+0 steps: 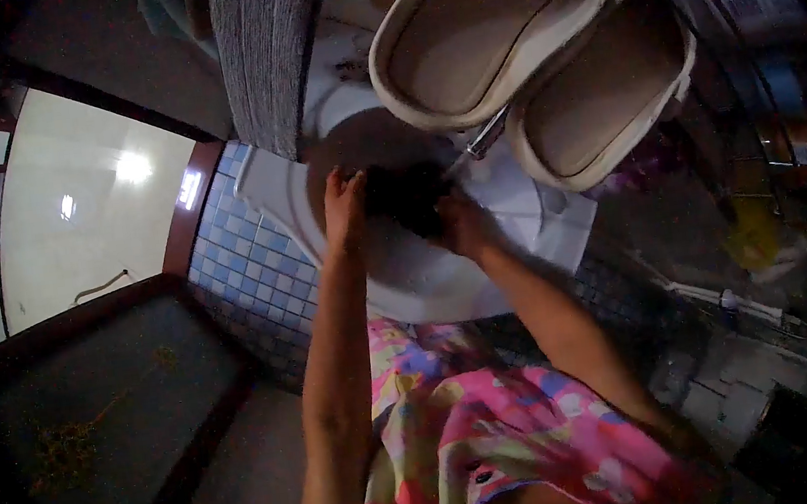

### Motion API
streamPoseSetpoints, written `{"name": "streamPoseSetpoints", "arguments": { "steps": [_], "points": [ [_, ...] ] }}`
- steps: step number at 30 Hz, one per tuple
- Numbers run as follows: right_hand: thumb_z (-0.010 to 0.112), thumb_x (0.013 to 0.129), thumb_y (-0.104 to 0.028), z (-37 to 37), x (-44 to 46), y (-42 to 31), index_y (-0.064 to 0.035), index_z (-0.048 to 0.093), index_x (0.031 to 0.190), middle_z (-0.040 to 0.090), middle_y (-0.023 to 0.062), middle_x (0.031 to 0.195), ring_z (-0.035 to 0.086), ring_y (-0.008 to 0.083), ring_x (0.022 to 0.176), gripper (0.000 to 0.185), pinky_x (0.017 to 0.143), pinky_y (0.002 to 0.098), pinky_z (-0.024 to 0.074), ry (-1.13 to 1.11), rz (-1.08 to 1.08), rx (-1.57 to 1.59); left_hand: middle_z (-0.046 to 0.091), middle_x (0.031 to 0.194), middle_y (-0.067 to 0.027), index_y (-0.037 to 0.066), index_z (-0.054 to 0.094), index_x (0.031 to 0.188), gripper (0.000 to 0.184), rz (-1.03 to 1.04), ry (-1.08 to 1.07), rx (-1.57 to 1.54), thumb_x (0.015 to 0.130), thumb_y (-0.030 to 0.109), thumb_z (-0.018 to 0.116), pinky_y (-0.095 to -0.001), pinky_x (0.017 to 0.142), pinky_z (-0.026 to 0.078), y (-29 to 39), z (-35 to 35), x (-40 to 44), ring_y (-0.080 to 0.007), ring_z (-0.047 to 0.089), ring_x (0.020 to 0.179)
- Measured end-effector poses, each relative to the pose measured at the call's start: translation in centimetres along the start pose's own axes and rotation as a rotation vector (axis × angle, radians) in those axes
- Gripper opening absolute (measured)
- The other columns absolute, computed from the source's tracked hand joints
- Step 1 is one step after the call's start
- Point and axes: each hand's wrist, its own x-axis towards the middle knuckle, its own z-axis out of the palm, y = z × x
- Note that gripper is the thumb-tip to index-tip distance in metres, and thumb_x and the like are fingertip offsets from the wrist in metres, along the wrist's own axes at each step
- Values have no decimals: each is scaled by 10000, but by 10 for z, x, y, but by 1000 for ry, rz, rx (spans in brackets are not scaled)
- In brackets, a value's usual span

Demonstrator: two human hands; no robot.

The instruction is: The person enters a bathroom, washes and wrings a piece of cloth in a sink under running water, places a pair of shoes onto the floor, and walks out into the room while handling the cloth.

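Over the basin of a white sink (487, 287), a dark, soft-looking item (405, 197) is held between both hands. My left hand (345, 204) grips its left side, with the fingers curled at its edge. At its lower right, my right hand (463, 225) is closed on it, the fingers partly lost in shadow. A metal faucet (485, 138) reaches toward the item from the upper right. What the item is cannot be made out, and the basin's bottom is dark.
Two pale slippers (497, 22) loom above the faucet. A grey towel (267, 58) hangs at the sink's upper left. Blue tiles (243, 240) and a dark-framed doorway (189, 207) lie left. Pipes (727, 300) and a yellow item (752, 232) are at right.
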Motion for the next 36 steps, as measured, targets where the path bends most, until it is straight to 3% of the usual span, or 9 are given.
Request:
{"name": "streamPoseSetpoints", "arguments": {
  "steps": [1,4,9,13,20,23,26,29,36],
  "points": [
    [589,652,-300,19,-5,7,-43,503,907,516,108,857,463,238,886,372,793,344,364,-79,29,-253,480,903,-54,10,359,1092,397,5,2,10,736,124,490,-248,714,379,-1,-2,-7,-154,463,813],
    [560,661,-217,229,-13,112,-39,461,1031,388,185,1094,373,298,1010,422,877,359,305,-194,726,442,470,968,-70,13,325,1129,470,-110,59,11,725,147,521,-264,741,366,-20,-8,-25,-171,455,860],
    [476,614,-104,48,25,25,-26,474,954,463,120,934,432,213,907,349,816,268,320,170,397,713,504,948,-94,37,416,1048,424,-479,-122,-501,755,340,459,-300,770,363,-56,20,-24,-220,467,900],
    [429,616,-80,-34,42,-54,-2,517,868,522,91,831,487,176,799,278,749,252,365,133,147,903,514,928,-90,60,468,978,427,-387,-384,-782,757,422,415,-329,727,396,-66,33,-1,-232,477,882],
    [485,689,-288,-42,35,-96,-31,509,696,496,113,687,498,223,609,257,559,345,389,109,15,681,529,799,-51,60,504,905,292,-410,-310,-915,790,310,406,-284,658,414,-98,36,19,-168,504,705],
    [472,751,-265,-10,42,-72,-26,439,577,434,35,527,447,140,561,298,626,331,373,239,310,988,524,778,-32,52,508,892,272,-110,-461,-942,784,282,411,-270,657,406,-223,36,61,-137,501,718],
    [527,715,-169,44,36,-14,-18,486,621,495,113,615,487,212,529,182,502,266,388,559,139,392,525,758,-42,38,513,869,270,-404,-202,-512,770,276,432,-273,622,414,-91,43,-3,-144,506,686],
    [538,691,-162,73,27,70,-30,484,681,500,105,662,490,216,570,143,530,275,396,261,645,598,532,736,-52,32,516,830,273,-519,-188,-456,745,288,472,-286,592,429,-113,47,6,-168,522,638],
    [564,636,-145,33,-6,40,-58,478,819,510,87,771,499,226,668,220,594,297,413,228,870,1242,529,792,-48,68,495,878,275,-460,-187,-557,752,312,482,-301,653,427,-69,47,-14,-169,518,728]
  ]
}}
